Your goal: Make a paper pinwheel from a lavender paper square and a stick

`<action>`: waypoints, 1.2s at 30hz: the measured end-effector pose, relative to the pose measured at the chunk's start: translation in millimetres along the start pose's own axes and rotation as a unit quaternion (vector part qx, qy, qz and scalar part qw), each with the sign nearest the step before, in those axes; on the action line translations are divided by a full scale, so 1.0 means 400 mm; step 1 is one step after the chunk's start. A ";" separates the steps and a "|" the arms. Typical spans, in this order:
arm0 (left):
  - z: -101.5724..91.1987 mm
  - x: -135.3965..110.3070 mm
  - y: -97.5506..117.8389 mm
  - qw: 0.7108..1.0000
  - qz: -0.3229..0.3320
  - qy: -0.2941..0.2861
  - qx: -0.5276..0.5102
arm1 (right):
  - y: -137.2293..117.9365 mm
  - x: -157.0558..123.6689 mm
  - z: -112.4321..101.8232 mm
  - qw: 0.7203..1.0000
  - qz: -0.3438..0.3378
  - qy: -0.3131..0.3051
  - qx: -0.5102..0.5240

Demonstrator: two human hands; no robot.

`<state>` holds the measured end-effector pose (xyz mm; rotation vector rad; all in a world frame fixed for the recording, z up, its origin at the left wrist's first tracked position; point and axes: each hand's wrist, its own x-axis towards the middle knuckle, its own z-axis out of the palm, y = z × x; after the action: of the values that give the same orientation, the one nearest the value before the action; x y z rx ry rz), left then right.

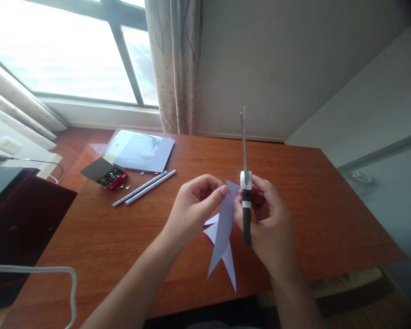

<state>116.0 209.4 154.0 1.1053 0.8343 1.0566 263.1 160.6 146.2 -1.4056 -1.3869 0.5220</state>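
Above the wooden table, my left hand point(196, 205) pinches the upper edge of a pale lilac piece of paper point(223, 230) between thumb and fingers. The paper is cut into pointed flaps that hang and spread downward. My right hand point(273, 221) is closed around a pair of scissors point(246, 201) with a black and white handle. The scissors' blades point up and away, look nearly together, and stand clear of the paper. The right fingertips, partly hidden behind the handle, are also at the paper's right edge; whether they grip it I cannot tell.
On the table point(304, 205), an open red box of metal thumbtacks point(111, 177) stands at the left, with a few loose tacks beside it. Two rolled paper sticks point(150, 187) lie next to it. Behind are lilac sheets in a clear sleeve point(140, 151). A white cable point(71, 292) loops at lower left.
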 end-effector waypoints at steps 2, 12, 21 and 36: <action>-0.001 0.003 0.005 1.000 -0.009 -0.011 -0.004 | -0.001 -0.001 -0.002 1.000 0.009 0.006 0.003; -0.001 0.003 -0.016 0.997 -0.047 -0.039 -0.044 | -0.003 -0.002 -0.004 0.999 0.040 -0.001 0.026; -0.013 -0.009 0.005 0.986 0.045 -0.152 0.057 | -0.016 0.046 -0.024 0.992 0.052 0.102 0.051; -0.009 0.008 -0.027 0.999 -0.017 0.001 -0.038 | 0.009 0.099 -0.059 0.964 0.089 0.203 0.143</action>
<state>116.0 212.5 142.7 1.0231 0.8056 1.0521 294.0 188.7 165.3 -1.3140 -0.8263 0.4930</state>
